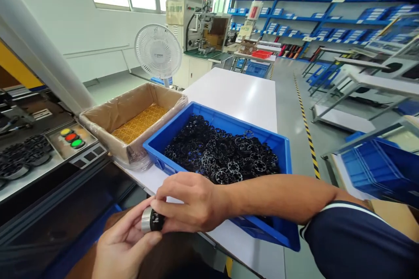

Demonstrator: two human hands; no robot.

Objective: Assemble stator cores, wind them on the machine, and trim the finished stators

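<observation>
My left hand (pixel 122 246) is closed around a short silver metal ring (pixel 147 219), held with its axis roughly sideways. A black slotted plastic part (pixel 157 220) sits against the ring's right end; how far it goes inside I cannot see. My right hand (pixel 191 202) reaches across from the right, thumb and fingers pinched on the black part. Beyond my hands stands a blue bin (pixel 290 157) holding a heap of round black plastic parts (pixel 219 152) with spoked openings.
Left of the bin is a plastic-lined cardboard box (pixel 114 109) with yellow ring-like pieces (pixel 142 122). A machine panel (pixel 71 139) with yellow, red and green buttons lies at left, near black parts (pixel 24 154). A white fan (pixel 158 51) stands behind the white table (pixel 238 89).
</observation>
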